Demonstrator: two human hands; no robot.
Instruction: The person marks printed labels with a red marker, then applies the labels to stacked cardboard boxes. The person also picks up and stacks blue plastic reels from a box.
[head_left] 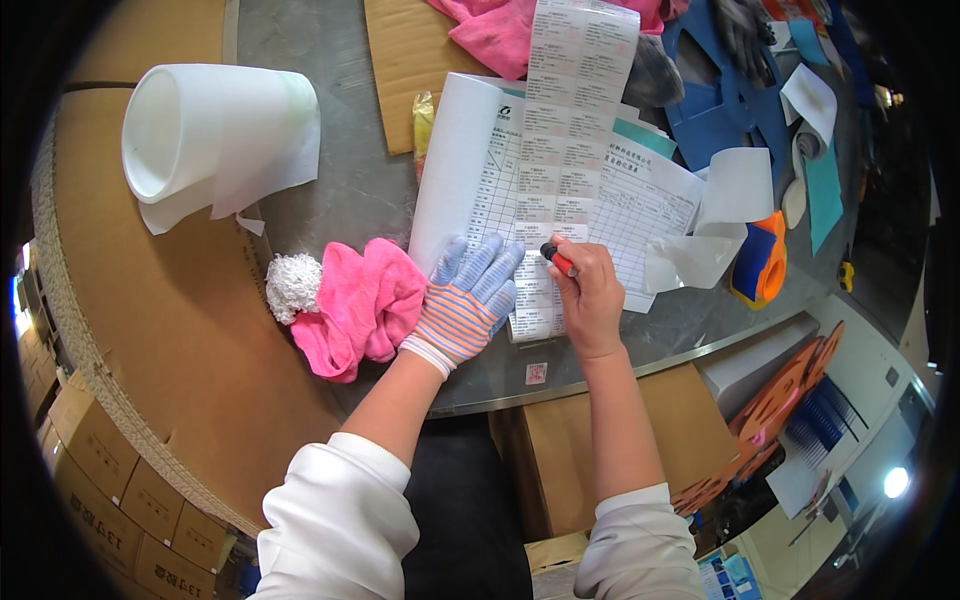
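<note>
1. Right hand (590, 300), bare, is clenched round a small red and black tool (561, 260), gripped between thumb and fingers; whether it is a pen or a stamp, I cannot tell.
2. That tool sits over the near part of the label strip (570, 100), toward the strip's right side. Its black end points toward the table's far left, its red end back into the palm, so its short long axis slants across the strip. Contact with the labels is unclear.
3. Long and narrow, the label strip runs from near the table's near edge away toward the far side, its far part leaning slightly right.
4. Left hand (464, 300), in a striped glove, grasps nothing: it lies palm down, fingers stretched toward the far side, fingertips at the strip's left border.
5. Printed forms (650, 205) lie partly under the strip, with a white paper roll (455, 165) to its left, lengthwise away from the near edge.
6. Beside the left hand, nearer the table's left, lies a crumpled pink cloth (372, 300), touching a white mesh ball (293, 287).
7. Toward the table's right edge rests an orange and blue tape holder (768, 272).
</note>
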